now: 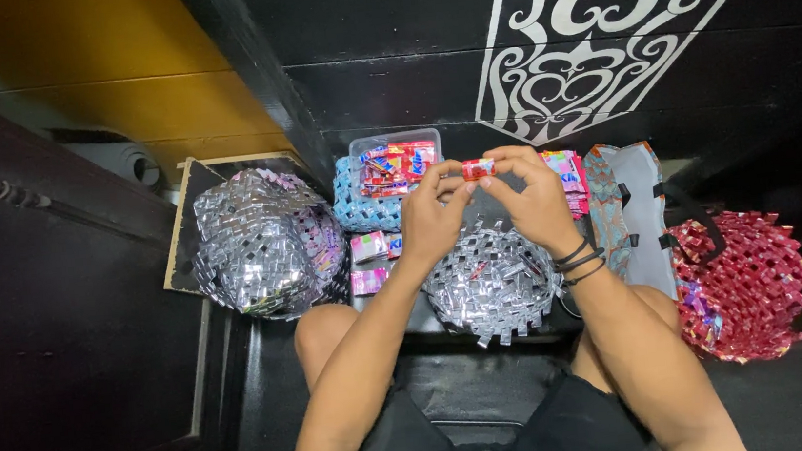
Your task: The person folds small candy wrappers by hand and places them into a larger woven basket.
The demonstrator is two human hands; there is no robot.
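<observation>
Red wrapper strip point(478, 168) lies crosswise | pinched at either end between left hand point(432, 221) and right hand point(538, 204) | woven silver piece point(493, 283) just beneath both

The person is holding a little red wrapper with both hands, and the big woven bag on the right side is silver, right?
Not quite. Both hands, left hand and right hand, do hold the little red wrapper, but the head view shows the big woven bag on the right is red. The silver bag sits on the left.
</observation>
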